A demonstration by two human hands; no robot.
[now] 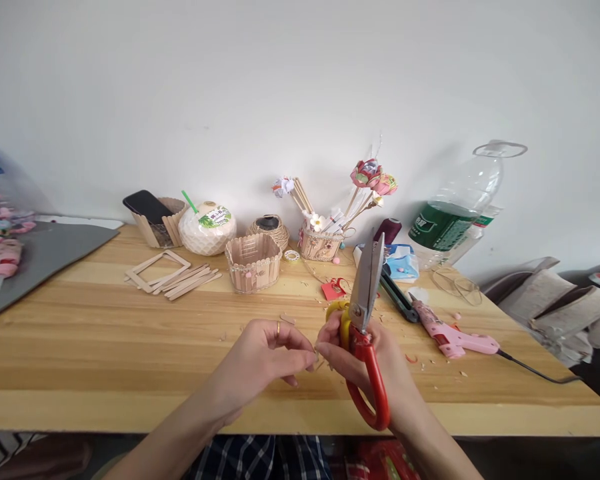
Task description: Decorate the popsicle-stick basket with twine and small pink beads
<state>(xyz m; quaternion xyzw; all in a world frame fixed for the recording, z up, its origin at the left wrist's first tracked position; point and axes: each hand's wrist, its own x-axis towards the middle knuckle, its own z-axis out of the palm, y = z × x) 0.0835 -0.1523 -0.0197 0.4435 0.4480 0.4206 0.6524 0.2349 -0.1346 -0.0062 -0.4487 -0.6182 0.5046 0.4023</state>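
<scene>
My right hand [347, 350] grips a pair of scissors [367, 293] with red and yellow handles, blades pointing up and slightly parted. The tips of its thumb and forefinger meet those of my left hand [275, 353], which wears a ring. Between the fingertips there is something small and pale, too small to name. Just beyond the hands stands a small basket made of craft sticks [253, 263]. A red tag [333, 289] lies past the scissors, partly behind them.
A pink glue gun [453, 333] with a cord lies at right near a green-black cutter [399, 297]. Craft sticks [190, 281], a coconut [208, 230], a twine spool [269, 230], a flower basket [323, 244] and a large bottle [455, 200] stand or lie behind. Scraps dot the table [105, 347].
</scene>
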